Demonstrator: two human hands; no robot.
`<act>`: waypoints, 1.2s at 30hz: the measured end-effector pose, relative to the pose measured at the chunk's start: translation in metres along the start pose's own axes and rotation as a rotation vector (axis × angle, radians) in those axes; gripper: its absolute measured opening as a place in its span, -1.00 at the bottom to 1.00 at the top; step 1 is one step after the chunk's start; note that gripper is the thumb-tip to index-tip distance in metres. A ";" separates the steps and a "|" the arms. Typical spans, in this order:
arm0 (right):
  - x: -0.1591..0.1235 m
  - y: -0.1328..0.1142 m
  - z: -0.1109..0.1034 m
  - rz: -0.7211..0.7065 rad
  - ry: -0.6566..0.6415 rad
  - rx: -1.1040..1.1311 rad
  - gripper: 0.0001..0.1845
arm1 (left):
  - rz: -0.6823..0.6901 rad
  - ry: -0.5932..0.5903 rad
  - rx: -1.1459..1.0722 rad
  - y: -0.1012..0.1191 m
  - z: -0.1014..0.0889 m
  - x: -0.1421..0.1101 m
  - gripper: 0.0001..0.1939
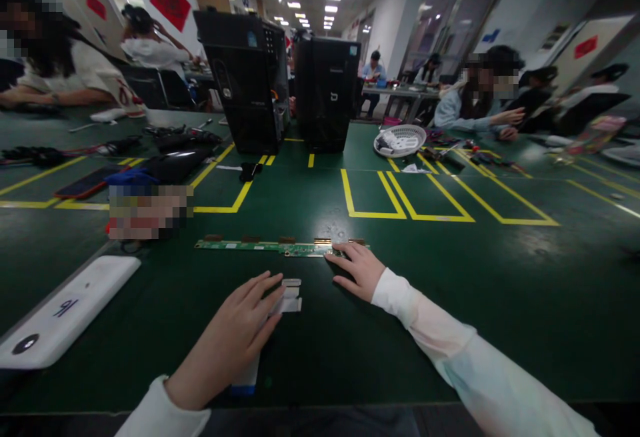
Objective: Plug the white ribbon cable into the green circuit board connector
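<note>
A long, narrow green circuit board (240,245) lies crosswise on the table, with brown-gold flex tabs along its far edge. Its right end is partly covered by my right hand (361,269), whose fingers are spread and rest on it. Nearer to me, my left hand (227,333) lies with fingers stretched out over a white flat ribbon cable (246,373). The cable's blue end shows below the palm, and pale ends with a silvery connector (291,283) stick out past the fingertips. The cable's middle is hidden under the hand.
Left of me lies a white casing (75,310). Two black computer towers (247,83) (327,97) stand at the back centre. A white basket (400,140) holds parts at the back right. Cables (40,153) lie at left. People sit at both sides.
</note>
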State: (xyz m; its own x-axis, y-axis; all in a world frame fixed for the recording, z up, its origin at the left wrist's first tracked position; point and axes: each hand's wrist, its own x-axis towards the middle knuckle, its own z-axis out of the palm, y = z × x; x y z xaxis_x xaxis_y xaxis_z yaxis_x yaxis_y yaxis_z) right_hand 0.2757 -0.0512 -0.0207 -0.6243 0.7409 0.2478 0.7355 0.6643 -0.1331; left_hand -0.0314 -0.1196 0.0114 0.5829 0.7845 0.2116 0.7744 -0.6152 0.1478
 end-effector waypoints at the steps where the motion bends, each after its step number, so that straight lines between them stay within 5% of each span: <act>1: 0.000 0.001 -0.001 -0.001 0.003 0.002 -0.47 | 0.030 -0.025 -0.010 0.004 0.001 0.003 -0.57; 17: -0.004 0.010 0.000 -0.037 0.022 0.042 -0.51 | 0.118 -0.052 0.020 0.049 0.023 0.068 -0.63; 36: -0.004 0.006 0.001 -0.008 0.050 0.044 -0.50 | 0.058 -0.044 0.052 0.048 0.034 0.066 -0.55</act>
State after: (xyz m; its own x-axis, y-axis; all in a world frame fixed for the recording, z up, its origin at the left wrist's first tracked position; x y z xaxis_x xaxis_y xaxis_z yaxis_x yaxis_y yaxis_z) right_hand 0.2824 -0.0500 -0.0236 -0.6157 0.7301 0.2964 0.7174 0.6750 -0.1726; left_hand 0.0524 -0.0945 -0.0006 0.6362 0.7514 0.1752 0.7504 -0.6554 0.0860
